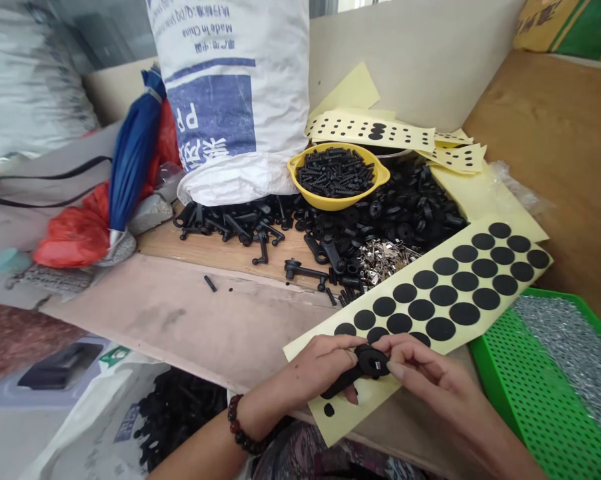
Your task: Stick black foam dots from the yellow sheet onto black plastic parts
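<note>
My left hand [320, 367], with a beaded bracelet at the wrist, is closed around a black plastic crank handle [373, 361]. Its round end faces up and shows a small metal piece in the centre. The fingers of my right hand [425, 367] pinch the rim of that round end from the other side. Under both hands lies a yellow backing sheet [460, 250] with rows of black round stickers [440, 328]. One small black dot [329, 409] sits near the sheet's lower corner. The right fingertips partly hide the handle's edge.
Beyond the sheet are a pile of small metal clips [388, 260], loose black cranks [240, 223] and a yellow bowl [298, 183] of black screw-like parts. A green basket [505, 373] stands at right, a white sack [275, 80] behind. An open bag [95, 427] of black parts is lower left.
</note>
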The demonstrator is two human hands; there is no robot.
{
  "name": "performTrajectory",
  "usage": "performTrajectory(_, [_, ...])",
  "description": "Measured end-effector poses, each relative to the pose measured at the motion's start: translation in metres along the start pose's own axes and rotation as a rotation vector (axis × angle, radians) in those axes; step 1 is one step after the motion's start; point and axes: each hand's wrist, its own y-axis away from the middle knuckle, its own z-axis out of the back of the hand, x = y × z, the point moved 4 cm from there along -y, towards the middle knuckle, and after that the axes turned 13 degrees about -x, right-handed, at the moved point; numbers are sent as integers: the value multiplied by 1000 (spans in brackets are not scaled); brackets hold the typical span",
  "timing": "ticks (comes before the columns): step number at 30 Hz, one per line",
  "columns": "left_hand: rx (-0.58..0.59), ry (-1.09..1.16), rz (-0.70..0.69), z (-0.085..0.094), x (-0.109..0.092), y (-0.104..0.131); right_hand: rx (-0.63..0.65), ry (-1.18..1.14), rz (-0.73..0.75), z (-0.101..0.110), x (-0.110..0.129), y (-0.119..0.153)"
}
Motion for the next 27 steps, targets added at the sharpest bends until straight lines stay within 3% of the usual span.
performTrajectory(11, [11, -39, -44, 2, 16, -6, -47, 24, 59, 0, -15, -1])
performTrajectory(20, [-150, -28, -98, -1, 16, -6, -59, 57, 145, -7, -4, 1])
performTrajectory(27, [-200, -51, -158, -1, 19, -7, -36, 206, 222, -12, 18, 8])
